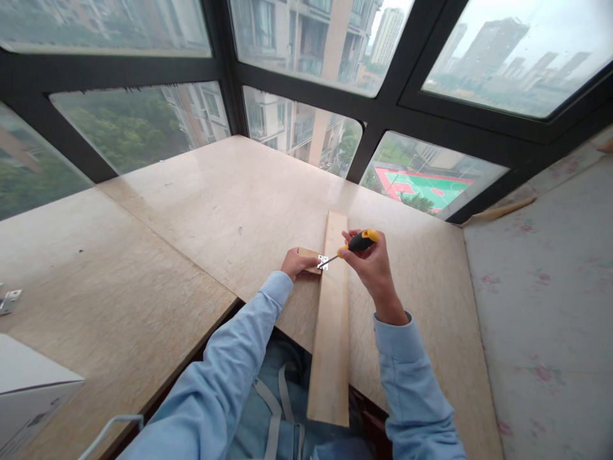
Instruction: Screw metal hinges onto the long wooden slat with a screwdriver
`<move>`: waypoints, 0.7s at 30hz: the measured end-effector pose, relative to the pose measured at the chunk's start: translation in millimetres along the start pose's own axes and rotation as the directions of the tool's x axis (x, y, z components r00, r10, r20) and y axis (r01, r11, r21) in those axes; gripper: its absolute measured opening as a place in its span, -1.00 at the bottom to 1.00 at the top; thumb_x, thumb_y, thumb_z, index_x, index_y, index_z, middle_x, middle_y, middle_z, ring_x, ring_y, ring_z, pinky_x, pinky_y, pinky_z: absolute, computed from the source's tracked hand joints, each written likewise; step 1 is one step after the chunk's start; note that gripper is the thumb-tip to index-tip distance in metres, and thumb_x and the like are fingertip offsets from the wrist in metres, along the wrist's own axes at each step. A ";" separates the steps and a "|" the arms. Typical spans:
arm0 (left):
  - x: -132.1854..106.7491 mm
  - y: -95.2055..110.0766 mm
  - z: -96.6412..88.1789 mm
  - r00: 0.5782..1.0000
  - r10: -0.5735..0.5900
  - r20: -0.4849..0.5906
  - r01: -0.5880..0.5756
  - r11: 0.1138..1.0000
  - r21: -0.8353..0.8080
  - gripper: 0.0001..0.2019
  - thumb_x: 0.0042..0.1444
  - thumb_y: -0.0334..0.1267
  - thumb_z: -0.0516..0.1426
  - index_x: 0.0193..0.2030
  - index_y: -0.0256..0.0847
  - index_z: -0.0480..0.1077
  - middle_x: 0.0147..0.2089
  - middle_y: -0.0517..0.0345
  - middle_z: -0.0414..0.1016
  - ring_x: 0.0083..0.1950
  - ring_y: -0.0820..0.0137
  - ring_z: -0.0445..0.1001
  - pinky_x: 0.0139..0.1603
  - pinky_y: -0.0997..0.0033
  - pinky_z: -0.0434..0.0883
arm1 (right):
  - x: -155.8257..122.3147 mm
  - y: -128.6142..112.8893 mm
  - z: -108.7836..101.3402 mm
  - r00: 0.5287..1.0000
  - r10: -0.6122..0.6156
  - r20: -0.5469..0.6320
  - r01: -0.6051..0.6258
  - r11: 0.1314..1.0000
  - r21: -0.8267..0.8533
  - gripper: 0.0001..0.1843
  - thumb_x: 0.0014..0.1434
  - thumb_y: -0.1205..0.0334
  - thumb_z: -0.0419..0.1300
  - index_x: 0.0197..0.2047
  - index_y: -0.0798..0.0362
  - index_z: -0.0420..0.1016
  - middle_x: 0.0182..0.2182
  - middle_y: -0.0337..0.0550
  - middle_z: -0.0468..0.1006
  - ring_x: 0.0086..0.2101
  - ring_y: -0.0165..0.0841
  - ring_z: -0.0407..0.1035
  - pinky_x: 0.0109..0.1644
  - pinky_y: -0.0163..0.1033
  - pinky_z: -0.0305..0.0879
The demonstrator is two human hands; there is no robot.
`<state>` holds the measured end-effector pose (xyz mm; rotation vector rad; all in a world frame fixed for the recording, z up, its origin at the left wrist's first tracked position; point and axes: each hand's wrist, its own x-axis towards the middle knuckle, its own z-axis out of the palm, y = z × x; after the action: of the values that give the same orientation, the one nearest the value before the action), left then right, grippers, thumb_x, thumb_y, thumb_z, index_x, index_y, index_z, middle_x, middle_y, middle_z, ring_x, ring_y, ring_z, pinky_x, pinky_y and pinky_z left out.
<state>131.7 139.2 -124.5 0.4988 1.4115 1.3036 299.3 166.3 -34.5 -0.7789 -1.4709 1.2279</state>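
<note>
A long pale wooden board lies across the sill's front edge, its near end jutting out over my lap. At its left side sits a short wooden block, and a silver metal hinge spans the joint between them. My left hand is closed on the block, its thumb by the hinge. In my right hand is a screwdriver with a black and yellow handle. It slants down to the left, its tip at the hinge. Whether a screw sits under the tip is too small to tell.
A loose screw lies on the stone sill left of the block. Another metal hinge is at the far left, above a white box. Dark-framed windows enclose the back; a papered wall bounds the right.
</note>
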 end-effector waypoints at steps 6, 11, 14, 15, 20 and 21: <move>-0.8 2.0 0.3 1.000 -0.012 0.009 0.012 1.000 0.013 -0.56 -0.34 -0.39 0.41 -0.27 -0.31 0.37 -0.30 0.05 0.55 -0.29 0.28 0.54 -0.31 0.31 0.50 | 4.6 6.4 7.0 0.994 0.035 -0.104 -0.024 0.994 0.106 -0.53 -0.16 0.16 0.49 -0.28 0.03 0.32 -0.28 -0.19 0.55 -0.06 -0.15 0.51 -0.09 -0.08 0.53; 0.3 1.1 0.5 1.000 -0.021 -0.008 0.022 0.999 0.025 -0.52 -0.36 -0.39 0.41 -0.26 -0.32 0.35 -0.31 0.07 0.55 -0.28 0.27 0.55 -0.31 0.32 0.50 | 7.3 10.5 2.9 0.997 0.023 -0.080 -0.019 0.999 0.051 -0.63 -0.10 0.11 0.46 -0.26 0.06 0.48 -0.33 -0.20 0.56 -0.27 -0.31 0.51 -0.11 -0.13 0.50; 1.8 -0.7 0.2 1.000 -0.022 -0.001 0.022 1.000 0.013 -0.52 -0.37 -0.38 0.42 -0.26 -0.30 0.34 -0.31 0.07 0.55 -0.26 0.25 0.55 -0.32 0.31 0.51 | 6.3 12.3 2.6 0.996 -0.003 -0.091 0.004 1.000 0.012 -0.49 -0.05 0.10 0.43 -0.04 0.03 0.45 -0.25 -0.18 0.57 -0.23 -0.29 0.51 -0.05 -0.07 0.48; 2.1 -1.2 0.1 1.000 -0.022 0.001 0.022 1.000 0.010 -0.52 -0.37 -0.38 0.41 -0.26 -0.30 0.34 -0.31 0.07 0.55 -0.26 0.24 0.55 -0.32 0.31 0.51 | 5.6 13.0 3.1 0.995 -0.016 -0.102 0.016 1.000 0.002 -0.42 -0.03 0.09 0.41 0.06 0.02 0.40 -0.21 -0.16 0.57 -0.20 -0.27 0.51 -0.01 -0.05 0.47; 0.6 0.0 0.6 1.000 -0.007 0.016 0.006 1.000 0.014 -0.56 -0.35 -0.38 0.41 -0.29 -0.28 0.35 -0.31 0.07 0.55 -0.25 0.23 0.55 -0.32 0.33 0.50 | 2.6 14.0 5.9 0.996 -0.065 -0.065 0.054 0.985 -0.162 -0.51 0.09 0.02 0.31 0.04 0.05 0.38 -0.08 -0.06 0.53 -0.04 -0.25 0.45 0.08 -0.04 0.41; -0.2 0.9 0.7 1.000 -0.007 0.019 0.007 1.000 0.016 -0.56 -0.35 -0.38 0.41 -0.29 -0.28 0.36 -0.31 0.07 0.55 -0.25 0.23 0.55 -0.32 0.33 0.50 | 2.3 13.5 5.8 0.994 -0.075 -0.076 0.055 0.971 -0.231 -0.51 0.06 0.00 0.33 0.00 0.05 0.40 -0.08 -0.05 0.52 -0.05 -0.24 0.45 0.03 -0.07 0.44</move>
<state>132.1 139.6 -123.6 0.5149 1.4081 1.2796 291.4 170.4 -46.5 -0.9175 -1.5732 0.9747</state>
